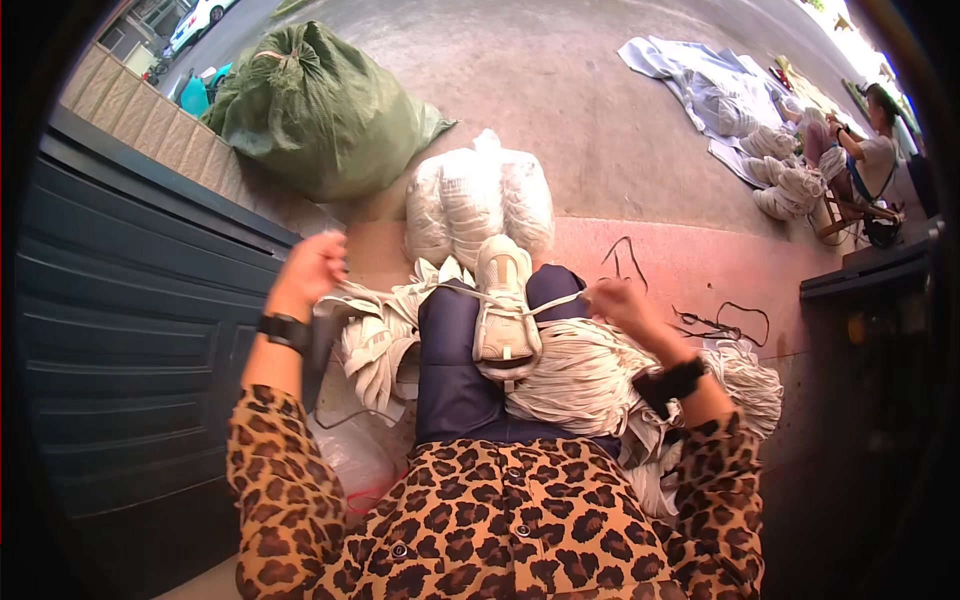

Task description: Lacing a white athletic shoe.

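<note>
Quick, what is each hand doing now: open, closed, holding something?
Left hand: closed, gripping one end of a white cord.
Right hand: closed, pinching the other end of the same cord, stretched across the shoe.

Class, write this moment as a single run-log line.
left hand: raised, pulling white cord | right hand: gripping same cord | cord: stretched across shoe | cord bundles: on lap

- We see a leopard-print brown and black shirt sleeve (pixel 268 470).
- Our navy blue trousers (pixel 455 370) lie under cream-white cord bundles (pixel 580 375).
- A beige laced shoe (pixel 504 300).
- An olive-green tied sack (pixel 310 105).
- A dark teal ribbed metal door (pixel 120 330).
</note>
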A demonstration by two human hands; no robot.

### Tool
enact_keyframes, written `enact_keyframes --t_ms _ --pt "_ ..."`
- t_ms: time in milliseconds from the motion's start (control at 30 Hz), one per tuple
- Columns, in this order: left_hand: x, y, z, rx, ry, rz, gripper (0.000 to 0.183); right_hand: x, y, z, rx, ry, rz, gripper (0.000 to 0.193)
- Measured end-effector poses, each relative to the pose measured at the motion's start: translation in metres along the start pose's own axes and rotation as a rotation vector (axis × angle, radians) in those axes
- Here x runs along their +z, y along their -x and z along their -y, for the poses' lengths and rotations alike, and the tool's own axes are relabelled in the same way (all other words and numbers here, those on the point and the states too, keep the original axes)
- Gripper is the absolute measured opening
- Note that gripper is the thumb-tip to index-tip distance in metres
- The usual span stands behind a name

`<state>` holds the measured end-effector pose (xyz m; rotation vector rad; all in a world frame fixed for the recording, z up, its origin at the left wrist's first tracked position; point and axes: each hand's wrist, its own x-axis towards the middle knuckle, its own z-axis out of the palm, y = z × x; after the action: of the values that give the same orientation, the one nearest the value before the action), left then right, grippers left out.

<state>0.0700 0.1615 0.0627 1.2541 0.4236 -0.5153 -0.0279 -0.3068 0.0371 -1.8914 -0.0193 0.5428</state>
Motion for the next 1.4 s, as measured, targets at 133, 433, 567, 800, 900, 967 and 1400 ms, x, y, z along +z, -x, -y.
enact_keyframes --t_ms 133,433,567,800,900,967,1400 --pt "0.079 0.001 0.075 -0.229 -0.005 0.162 0.022 0.072 -0.013 -0.018 -0.259 0.441 -0.125 0.017" --pt "0.129 0.014 0.123 -0.185 -0.442 0.256 0.019 0.098 -0.031 -0.028 -0.345 0.844 -0.383 0.015" --pt "0.127 0.015 0.13 -0.132 -0.495 0.237 0.018 0.104 -0.038 -0.025 -0.326 0.818 -0.352 0.013" --pt "0.123 0.013 0.149 0.088 -0.603 0.115 0.018 0.104 -0.036 -0.012 -0.528 1.088 -0.264 0.01" --pt "0.122 0.01 0.155 0.205 -0.789 0.041 0.02 0.105 -0.034 -0.011 -0.532 1.112 -0.282 0.007" --pt "0.123 0.01 0.158 0.23 -0.978 -0.039 0.022 0.107 -0.034 -0.012 -0.48 1.042 -0.328 0.006" --pt "0.14 0.011 0.156 0.696 -1.368 -0.043 0.015 0.106 -0.036 -0.022 -0.433 0.905 -0.463 0.011"
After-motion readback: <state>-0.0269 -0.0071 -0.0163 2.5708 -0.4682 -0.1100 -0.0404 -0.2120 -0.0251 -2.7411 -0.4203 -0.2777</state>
